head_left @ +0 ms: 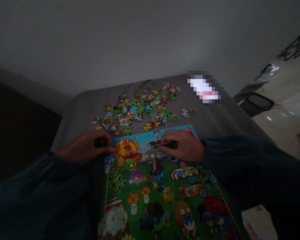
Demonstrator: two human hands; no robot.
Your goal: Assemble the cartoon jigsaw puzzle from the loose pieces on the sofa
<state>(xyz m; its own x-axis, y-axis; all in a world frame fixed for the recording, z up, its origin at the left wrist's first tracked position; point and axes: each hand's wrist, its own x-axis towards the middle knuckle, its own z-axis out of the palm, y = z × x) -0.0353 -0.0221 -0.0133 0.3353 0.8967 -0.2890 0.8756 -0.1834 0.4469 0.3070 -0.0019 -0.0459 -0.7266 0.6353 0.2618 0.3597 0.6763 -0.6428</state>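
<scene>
My right hand (185, 145) holds a dark strip of joined jigsaw pieces (163, 144) between its fingers and thumb, just above the top of a colourful cartoon picture board (152, 196). My left hand (82, 147) rests at the board's upper left corner, its fingers curled towards the thumb. Whether anything sits in those fingers is hidden in the shadow. Beyond the board lies a loose heap of many-coloured jigsaw pieces (137, 108), with a small separate cluster (189, 113) to its right.
A grey fabric surface (75, 116) carries everything. A pixelated white object (203, 88) lies at its far right corner, and a pale box (258, 223) sits at the lower right. Beyond the right edge are a shiny floor (282, 96) and a black-framed item (257, 104).
</scene>
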